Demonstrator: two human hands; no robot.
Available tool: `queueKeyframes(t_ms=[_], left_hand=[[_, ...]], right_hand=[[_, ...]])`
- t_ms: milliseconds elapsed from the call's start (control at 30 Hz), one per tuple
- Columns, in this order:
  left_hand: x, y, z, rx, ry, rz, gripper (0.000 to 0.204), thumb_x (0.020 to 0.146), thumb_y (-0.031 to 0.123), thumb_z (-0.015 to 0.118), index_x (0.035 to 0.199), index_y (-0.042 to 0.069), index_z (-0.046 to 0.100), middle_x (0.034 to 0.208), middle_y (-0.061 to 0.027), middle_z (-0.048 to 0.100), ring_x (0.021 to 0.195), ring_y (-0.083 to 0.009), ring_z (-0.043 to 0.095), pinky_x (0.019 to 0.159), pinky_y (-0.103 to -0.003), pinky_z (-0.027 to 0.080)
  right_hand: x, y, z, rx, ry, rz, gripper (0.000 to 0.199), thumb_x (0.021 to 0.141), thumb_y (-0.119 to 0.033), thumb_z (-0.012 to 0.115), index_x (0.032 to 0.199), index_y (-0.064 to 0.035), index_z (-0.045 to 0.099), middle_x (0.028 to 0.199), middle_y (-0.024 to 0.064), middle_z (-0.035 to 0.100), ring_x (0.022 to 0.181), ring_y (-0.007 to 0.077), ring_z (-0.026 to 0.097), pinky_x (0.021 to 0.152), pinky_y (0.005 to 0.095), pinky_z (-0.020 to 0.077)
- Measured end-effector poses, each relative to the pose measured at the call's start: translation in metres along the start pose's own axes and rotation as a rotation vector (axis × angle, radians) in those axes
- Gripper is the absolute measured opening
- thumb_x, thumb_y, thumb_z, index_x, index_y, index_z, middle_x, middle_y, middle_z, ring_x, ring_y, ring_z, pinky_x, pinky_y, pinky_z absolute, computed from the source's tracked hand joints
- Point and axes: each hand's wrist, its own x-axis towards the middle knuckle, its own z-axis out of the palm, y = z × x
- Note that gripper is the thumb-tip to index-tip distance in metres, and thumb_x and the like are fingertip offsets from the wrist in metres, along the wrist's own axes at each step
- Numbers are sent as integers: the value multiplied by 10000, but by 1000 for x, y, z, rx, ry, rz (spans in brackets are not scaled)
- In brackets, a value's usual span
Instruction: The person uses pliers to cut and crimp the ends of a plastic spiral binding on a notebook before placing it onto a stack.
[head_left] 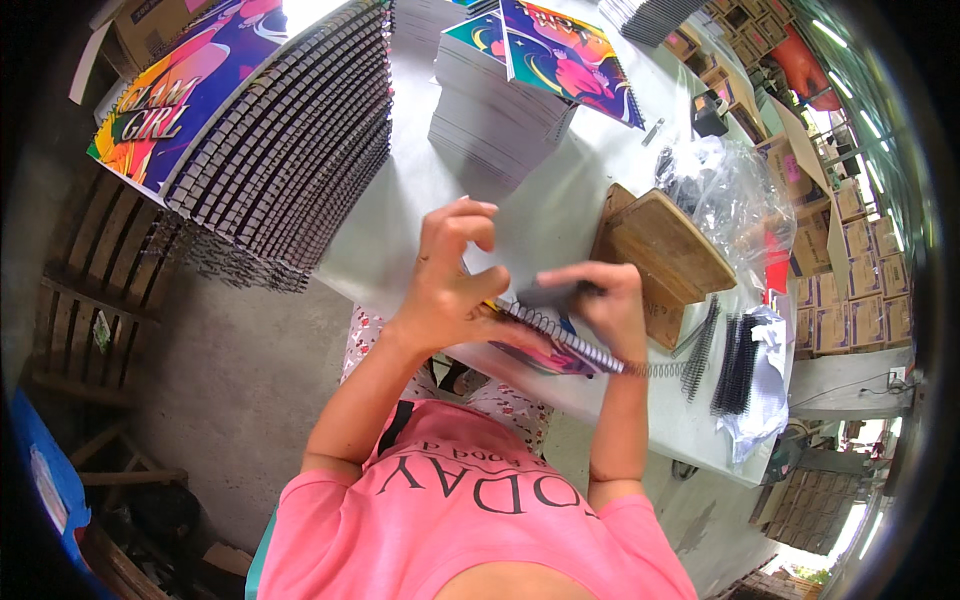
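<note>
A spiral-bound notebook (549, 358) with a colourful cover is tilted in front of me, at the near edge of the table. My left hand (452, 275) grips its left end, with thumb and forefinger curved apart above it. Along the notebook's upper side runs a wire coil (568, 340). Its loose end (655, 370) sticks out past the right corner, beside my right wrist. My right hand (612, 305) is blurred, just over the coil. Its fingers close around a dark, smeared object (560, 294) whose kind I cannot make out.
Tall stacks of coil-bound notebooks (290, 130) stand at left. Unbound page stacks (490, 130) and more notebooks (575, 60) lie at the back. At right are a wooden stand (665, 245), a clear plastic bag (735, 185) and loose black coils (735, 365). Cartons (860, 270) are piled beyond.
</note>
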Motion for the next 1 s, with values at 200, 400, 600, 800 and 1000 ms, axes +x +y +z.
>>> queueKeyframes(t_ms=[200, 400, 600, 800, 1000], left_hand=[[-11, -6, 8, 53, 66, -99, 700, 375, 547, 858, 754, 82, 496, 1023, -135, 361, 1057, -336, 382, 872, -446, 368], [-22, -13, 11, -67, 76, -313, 803, 335, 543, 879, 888, 110, 491, 1086, -144, 336, 1021, -299, 365, 818, -409, 375], [-24, -20, 12, -221, 102, -463, 920, 320, 439, 923, 1003, 108, 405, 1091, -128, 338, 1035, -266, 372, 827, -380, 388], [-24, -21, 10, -425, 98, -615, 932, 322, 358, 935, 962, 107, 307, 1063, -94, 321, 1017, -224, 353, 820, -342, 378], [-16, -22, 10, -372, 30, -515, 812, 456, 102, 889, 929, 137, 230, 1103, -63, 285, 667, -67, 323, 577, -207, 331]], right_hand=[[-3, -5, 5, 546, -20, -206, 199, 720, 50, 572, 863, 21, 707, 815, 103, 696, 696, 118, 625, 656, 247, 502], [-3, -5, 6, 441, -22, -376, 329, 661, 142, 526, 880, -13, 717, 872, 126, 706, 769, 126, 670, 741, 254, 520], [11, -8, 4, 254, -40, -193, 287, 644, 87, 618, 889, -25, 719, 807, 128, 703, 713, 158, 673, 693, 266, 522], [22, -6, -4, 309, -18, 103, 216, 677, 29, 624, 868, -16, 714, 743, 107, 695, 668, 74, 627, 615, 226, 485], [38, 1, 6, -82, 28, -63, 275, 634, 5, 668, 898, -53, 717, 773, 154, 681, 677, 153, 671, 666, 262, 510]])
